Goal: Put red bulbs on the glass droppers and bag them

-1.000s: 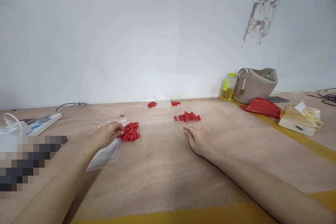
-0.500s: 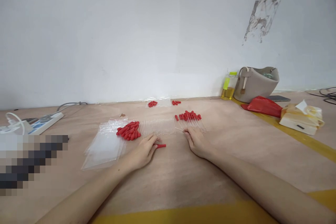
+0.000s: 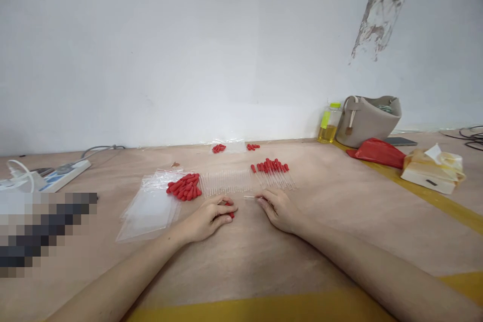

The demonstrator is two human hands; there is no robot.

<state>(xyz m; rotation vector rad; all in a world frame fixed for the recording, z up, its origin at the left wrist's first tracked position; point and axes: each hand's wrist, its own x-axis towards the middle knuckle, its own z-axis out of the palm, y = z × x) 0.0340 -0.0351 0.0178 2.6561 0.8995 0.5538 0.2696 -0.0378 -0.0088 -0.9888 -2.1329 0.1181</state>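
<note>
My left hand [image 3: 212,215] is closed on a red rubber dropper bulb [image 3: 231,214], mostly hidden by the fingers. My right hand [image 3: 278,209] pinches a thin clear glass dropper tube [image 3: 249,197] whose free end points left toward the bulb, apart from it. Beyond the hands lies a row of bare glass tubes [image 3: 225,182]. To its left is a pile of loose red bulbs [image 3: 184,187], partly over clear zip bags [image 3: 151,206]. Right of the row, several droppers with red bulbs fitted [image 3: 273,167] lie side by side.
Two small groups of red bulbs [image 3: 219,148] lie by the wall on clear plastic. A power strip [image 3: 66,176] is at the left. At the right are a bottle of yellow liquid [image 3: 328,126], a grey bag [image 3: 368,121], a red pouch [image 3: 381,153] and a tissue pack [image 3: 433,171].
My right hand has drawn the glass tube toward me from beside the row, and it now points left. My left hand has turned the bulb, which its fingers now cover more.
</note>
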